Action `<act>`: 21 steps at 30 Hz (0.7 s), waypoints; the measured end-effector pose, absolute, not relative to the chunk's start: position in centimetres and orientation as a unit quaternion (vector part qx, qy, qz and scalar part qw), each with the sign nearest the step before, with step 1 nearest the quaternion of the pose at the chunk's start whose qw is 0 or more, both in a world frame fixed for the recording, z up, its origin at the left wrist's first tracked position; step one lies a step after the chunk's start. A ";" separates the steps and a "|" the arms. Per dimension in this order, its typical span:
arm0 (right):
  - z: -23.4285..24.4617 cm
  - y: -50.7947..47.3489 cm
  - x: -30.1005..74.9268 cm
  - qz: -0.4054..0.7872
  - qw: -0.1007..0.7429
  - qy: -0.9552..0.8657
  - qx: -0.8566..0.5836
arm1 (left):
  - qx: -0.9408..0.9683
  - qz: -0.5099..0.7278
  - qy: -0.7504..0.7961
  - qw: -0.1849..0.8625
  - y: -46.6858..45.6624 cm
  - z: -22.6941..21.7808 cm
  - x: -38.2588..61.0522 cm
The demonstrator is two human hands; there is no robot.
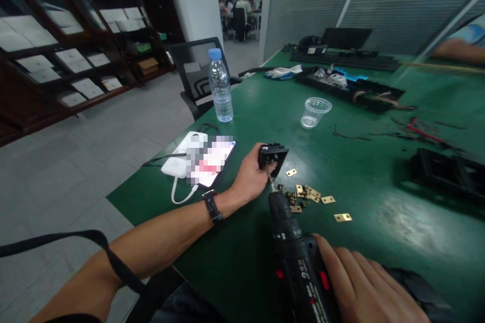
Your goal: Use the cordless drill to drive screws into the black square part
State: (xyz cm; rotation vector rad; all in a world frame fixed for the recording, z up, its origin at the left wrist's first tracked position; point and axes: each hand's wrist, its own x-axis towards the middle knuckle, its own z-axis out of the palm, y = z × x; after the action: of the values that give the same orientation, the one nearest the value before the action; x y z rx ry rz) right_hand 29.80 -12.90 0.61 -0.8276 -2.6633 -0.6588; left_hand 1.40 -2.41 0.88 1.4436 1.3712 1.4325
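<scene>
My left hand (250, 175) is closed around a small black plastic part (278, 156), held up a little above the green table. In my right hand (364, 277) is a black cordless drill (299, 262) with red buttons, its chuck pointing away from me. The thin bit (272, 181) reaches to the black part; whether it sits in a screw I cannot tell. Just right of the chuck lies a pile of small brass plates (312, 194) with holes, mixed with tiny dark pieces. A few single plates (343, 217) lie apart from it.
On the left lie a phone (217, 169) and a white power bank (185, 151) joined by a cable. Behind them stands a water bottle (222, 88). A clear plastic cup (315, 112) is farther back. Black housings (450, 171) and loose wires (428, 133) occupy the right side.
</scene>
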 end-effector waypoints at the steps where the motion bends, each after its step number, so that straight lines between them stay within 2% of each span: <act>1: 0.7 -12.9 29.6 -0.230 0.130 -0.919 -0.292 | 0.549 0.551 0.528 0.340 -2.4 1.0 1.4; 21: 0.3 -12.5 28.6 -0.264 0.159 -0.898 -0.315 | 0.536 0.557 0.521 0.364 -1.6 -0.3 1.0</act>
State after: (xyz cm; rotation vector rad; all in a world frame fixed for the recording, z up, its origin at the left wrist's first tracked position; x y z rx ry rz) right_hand 28.61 -12.53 0.32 -0.9006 -2.5651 -0.7543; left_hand 1.01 -1.61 -0.29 1.3782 1.3400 1.4322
